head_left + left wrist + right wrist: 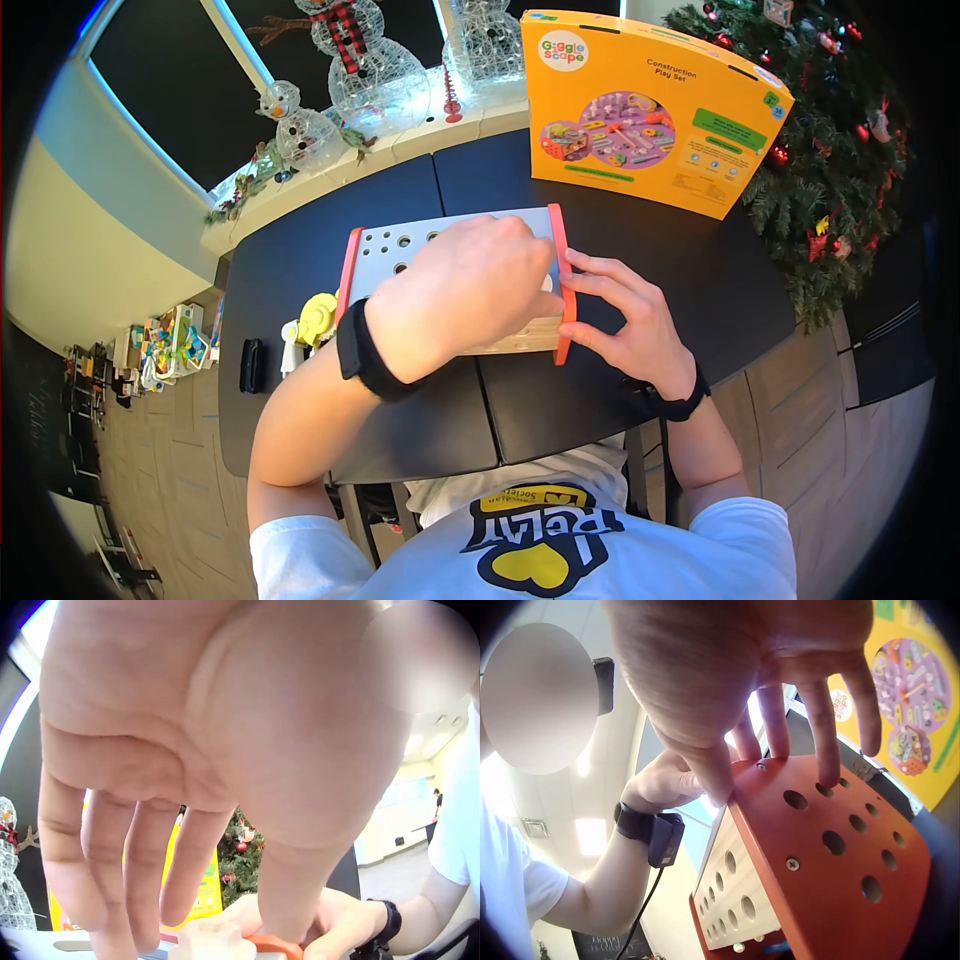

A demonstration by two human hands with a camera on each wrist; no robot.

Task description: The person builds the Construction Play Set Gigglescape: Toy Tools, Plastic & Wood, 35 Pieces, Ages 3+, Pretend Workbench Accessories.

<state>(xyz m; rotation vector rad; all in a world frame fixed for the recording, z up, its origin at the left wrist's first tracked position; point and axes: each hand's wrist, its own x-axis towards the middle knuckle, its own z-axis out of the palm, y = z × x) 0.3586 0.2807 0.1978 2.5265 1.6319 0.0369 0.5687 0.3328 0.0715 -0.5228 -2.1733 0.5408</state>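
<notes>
A toy workbench with a pale grey holed top (380, 243), a wooden side (731, 889) and red end panels (825, 847) stands on the dark table. My left hand (465, 290) is over its right part, fingers curled downward. Between its thumb and fingers is a cream-coloured piece (214, 941), mostly hidden from above by the hand. My right hand (630, 315) rests against the right end panel, thumb at the front edge and straight fingers spread along the panel in the right wrist view.
Left of the workbench lie a yellow-green toy part (318, 315) with a white piece (292, 345), and a small black case (252, 365). A yellow play-set box (640, 110) stands at the back right. Beyond are lit snowmen (375, 75) and a decorated tree (830, 190).
</notes>
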